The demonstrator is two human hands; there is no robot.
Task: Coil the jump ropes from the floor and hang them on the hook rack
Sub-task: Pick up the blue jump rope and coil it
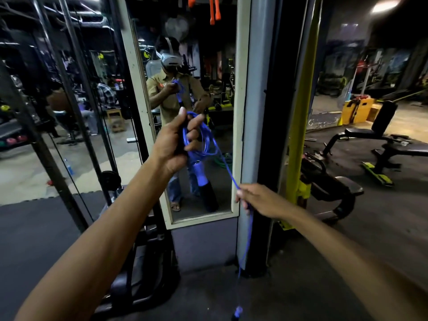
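Two grips on one blue rope (203,141) right now, both up in front of a tall mirror (240,112) w/ a cream frame. Left grip (173,142) is raised, thumb up top, fingers curled round a bunch of loops, several turns of rope gathered there, closed tight on it. One handle (205,181) hangs just below that grip, blue upper part, black lower part, pointing down. From the loops a single strand runs down and to the right, straight into the right grip (257,200). That one sits lower, near the mirror's bottom right corner, thumb and fingers pinching the strand, closed on it. Below the right grip the rope drops nearly straight toward the floor (324,262). Far handle (237,312) dangles at the very bottom edge of view, blurry, can't tell if it touches the floor. So: rope part coiled in the left grip, rest hanging. Up top, orange handles (214,10) hang above the mirror; what they hang from is cut off. Yellow post (301,107) stands to the right of the mirror, black bench (379,135) beyond it, well apart from both grips.
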